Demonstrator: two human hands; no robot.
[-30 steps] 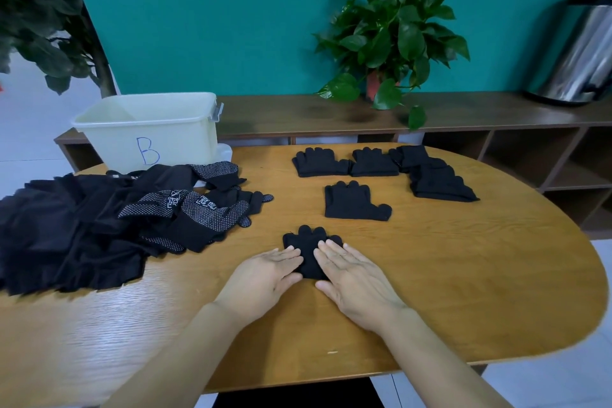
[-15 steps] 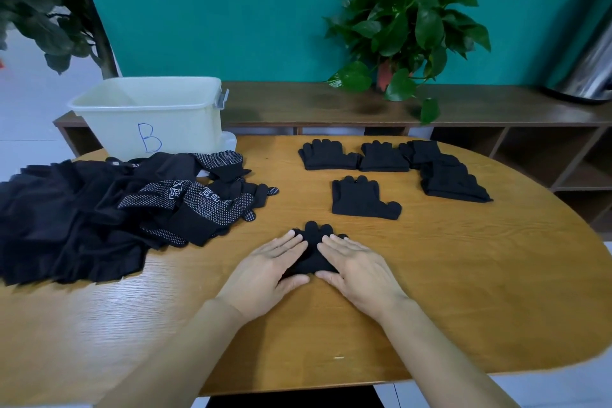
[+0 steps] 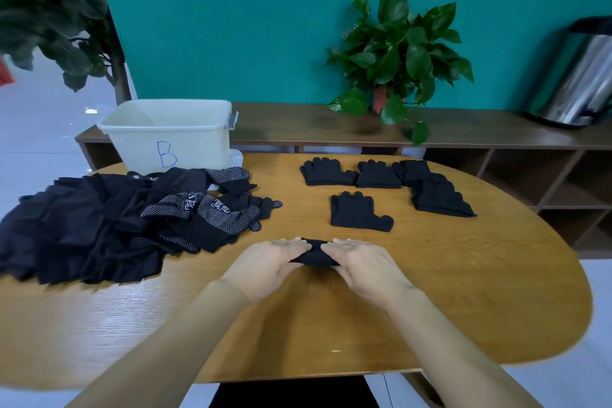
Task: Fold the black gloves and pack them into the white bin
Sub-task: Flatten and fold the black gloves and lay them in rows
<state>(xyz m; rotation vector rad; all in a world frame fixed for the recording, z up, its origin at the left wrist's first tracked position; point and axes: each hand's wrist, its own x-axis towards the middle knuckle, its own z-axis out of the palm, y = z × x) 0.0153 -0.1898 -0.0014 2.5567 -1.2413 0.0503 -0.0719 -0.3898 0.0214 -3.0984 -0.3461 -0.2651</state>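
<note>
1. At nine o'clock, the unfolded pile point(image 3: 99, 225) overhangs the surface point(image 3: 463, 291) edge; I judge a nudge could drag it off.
2. At eleven o'clock, I cannot see into the white bin point(image 3: 169, 136).
3. At centre, my left hand point(image 3: 265, 267) and right hand point(image 3: 367, 270) pinch the folded glove point(image 3: 313, 255), fingers curled around its ends; a loose grip could let it spring open. The hands hide most of it.

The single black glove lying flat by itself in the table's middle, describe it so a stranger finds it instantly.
Start at the oval wooden table. Beyond the two hands lies the flat black knit glove, fingers pointing away. It lies alone, nearer than the row of glove stacks, and plain, unlike the dotted gloves left.
</note>
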